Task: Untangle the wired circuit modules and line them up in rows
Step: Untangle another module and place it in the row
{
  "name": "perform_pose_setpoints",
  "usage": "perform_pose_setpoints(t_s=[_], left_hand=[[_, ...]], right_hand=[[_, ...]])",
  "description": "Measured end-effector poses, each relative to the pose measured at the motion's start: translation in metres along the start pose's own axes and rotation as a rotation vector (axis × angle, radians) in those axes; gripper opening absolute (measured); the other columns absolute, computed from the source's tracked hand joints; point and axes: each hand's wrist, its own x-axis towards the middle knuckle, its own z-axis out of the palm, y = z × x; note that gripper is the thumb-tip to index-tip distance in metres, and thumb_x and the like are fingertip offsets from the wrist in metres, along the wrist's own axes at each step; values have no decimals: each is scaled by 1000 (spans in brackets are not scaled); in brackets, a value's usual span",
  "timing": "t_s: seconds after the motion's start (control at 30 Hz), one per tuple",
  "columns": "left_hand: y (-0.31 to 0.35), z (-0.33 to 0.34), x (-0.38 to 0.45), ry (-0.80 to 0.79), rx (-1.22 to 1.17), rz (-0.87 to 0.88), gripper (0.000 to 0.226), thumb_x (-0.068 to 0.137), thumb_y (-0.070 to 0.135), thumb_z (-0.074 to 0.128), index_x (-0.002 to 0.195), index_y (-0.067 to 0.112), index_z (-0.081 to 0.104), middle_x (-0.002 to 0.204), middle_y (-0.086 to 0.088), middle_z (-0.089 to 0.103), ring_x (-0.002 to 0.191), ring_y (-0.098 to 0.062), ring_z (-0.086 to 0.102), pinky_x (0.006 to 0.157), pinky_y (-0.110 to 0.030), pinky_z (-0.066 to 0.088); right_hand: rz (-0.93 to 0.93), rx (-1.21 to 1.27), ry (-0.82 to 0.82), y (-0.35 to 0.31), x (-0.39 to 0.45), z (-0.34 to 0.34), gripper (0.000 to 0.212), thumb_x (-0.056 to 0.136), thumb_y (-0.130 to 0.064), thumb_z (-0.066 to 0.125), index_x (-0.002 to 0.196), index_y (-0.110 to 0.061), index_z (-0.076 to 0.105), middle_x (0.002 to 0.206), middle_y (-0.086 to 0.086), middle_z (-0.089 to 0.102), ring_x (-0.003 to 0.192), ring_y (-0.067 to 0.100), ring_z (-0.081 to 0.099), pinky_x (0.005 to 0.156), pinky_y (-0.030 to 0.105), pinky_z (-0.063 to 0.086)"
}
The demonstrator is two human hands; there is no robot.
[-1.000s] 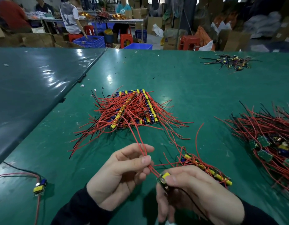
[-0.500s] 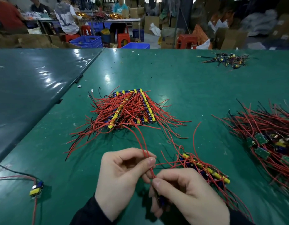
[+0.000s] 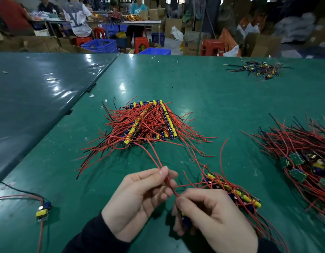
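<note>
we note the right hand (image 3: 212,216) has turned its module (image 3: 185,219) under curled fingers; the left hand (image 3: 139,196) still pinches the red wires (image 3: 158,161), so untangling continues.

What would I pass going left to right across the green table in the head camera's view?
Lone module with yellow part → left hand pinching red wires → right hand → short row of modules → big tangled pile at the right edge.
</note>
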Motion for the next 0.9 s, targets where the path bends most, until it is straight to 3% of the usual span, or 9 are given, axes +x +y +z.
perform_pose_setpoints(t_s=[0.1,0.23,0.47,0.6,0.77,0.83,0.9], left_hand=[[2,0,0,1,-46,-45,22,63,18,66,74,3,76,60,-6,63,42,-6,55,39,-11,45],[1,1,-2,-37,-108,-112,13,61,18,66,64,6,72,55,-4,54,37,-5,44,32,-10,34],[5,-1,1,-27,-233,-113,20,62,21,65,69,5,74,57,-2,53,40,-7,46,34,-14,38],[4,-2,-3,-121,-224,-126,18,70,22,62,64,6,68,53,-1,39,37,-7,34,32,-15,27],[9,-1,-3,-74,-239,-84,27,74,30,60,65,7,70,52,-1,40,36,-7,33,31,-15,26],[11,-6,-3,-120,-256,-74,30,80,29,68,61,6,65,50,-1,37,35,-7,31,32,-15,24],[13,-9,-5,-203,-272,-70,30,70,23,78,59,5,58,48,-2,35,35,-7,29,32,-16,24]], right_hand=[[-188,-268,38,0,0,-1,27,91,-16,57,66,-16,65,58,-12,64,52,1,58,54,15,43],[-296,-383,5,0,-1,0,25,91,-25,55,68,-20,64,61,-12,64,52,3,57,54,16,44],[-184,-434,83,6,2,-6,27,90,-31,54,68,-19,64,59,-10,66,54,9,60,59,36,50],[-180,-555,91,7,3,-6,31,88,-48,46,76,-25,62,63,-3,66,58,13,61,61,39,49],[-225,-608,79,6,3,-9,29,91,-42,48,77,-22,63,65,-2,65,61,14,60,61,39,48],[-243,-608,54,5,3,-10,30,91,-43,47,79,-22,64,68,-3,66,63,14,61,62,38,49],[-250,-624,31,4,2,-9,31,91,-46,45,82,-23,64,72,-5,67,67,15,61,64,38,49]])
